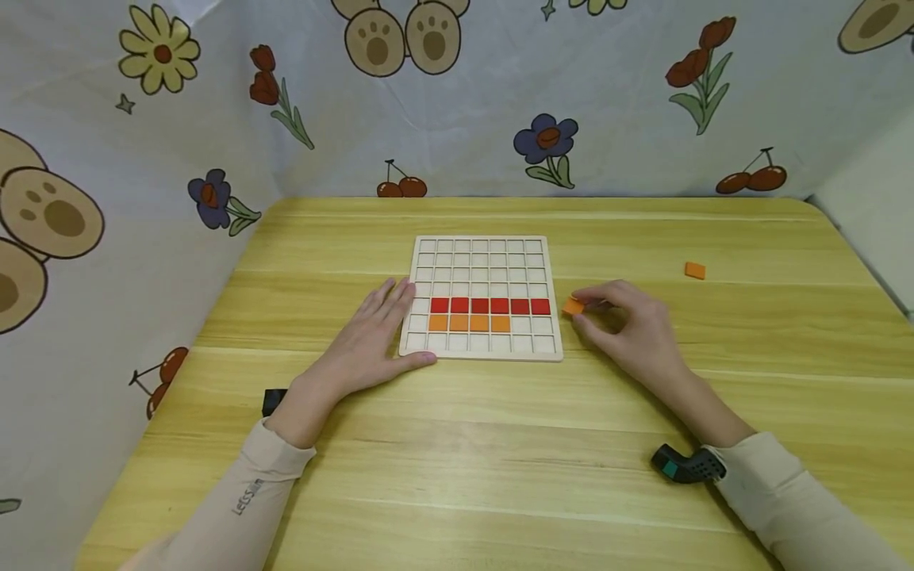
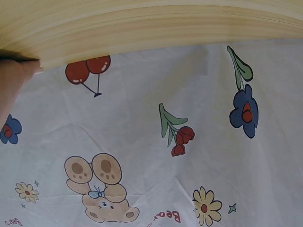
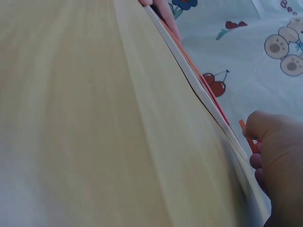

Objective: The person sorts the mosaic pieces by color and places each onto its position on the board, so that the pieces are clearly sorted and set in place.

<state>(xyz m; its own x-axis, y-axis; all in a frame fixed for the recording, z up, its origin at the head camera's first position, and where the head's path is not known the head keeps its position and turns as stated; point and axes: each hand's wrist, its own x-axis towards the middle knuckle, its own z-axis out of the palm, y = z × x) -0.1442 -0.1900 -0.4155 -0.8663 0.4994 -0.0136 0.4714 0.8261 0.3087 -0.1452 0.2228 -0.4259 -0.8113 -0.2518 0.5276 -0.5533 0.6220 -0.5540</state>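
A pale grid board (image 1: 480, 267) lies on the table, with a row of red square tiles (image 1: 480, 306) and, below it, a shorter row of orange tiles (image 1: 469, 323) set in its cells. My left hand (image 1: 367, 342) rests at the board's left side, fingers straight, fingertips at its edge and thumb on the lower left corner. Just off the right edge, my right hand (image 1: 631, 325) pinches an orange tile (image 1: 573, 306) between thumb and fingers. The right wrist view shows that tile (image 3: 248, 137) tilted in the fingers. In the left wrist view only part of the left hand (image 2: 16, 80) appears.
Another orange tile (image 1: 695, 270) lies on the wooden table (image 1: 485, 460), to the right beyond my right hand. A printed cloth (image 1: 464, 119) hangs behind the table and down its left side. The board's upper rows and bottom row show bare cells.
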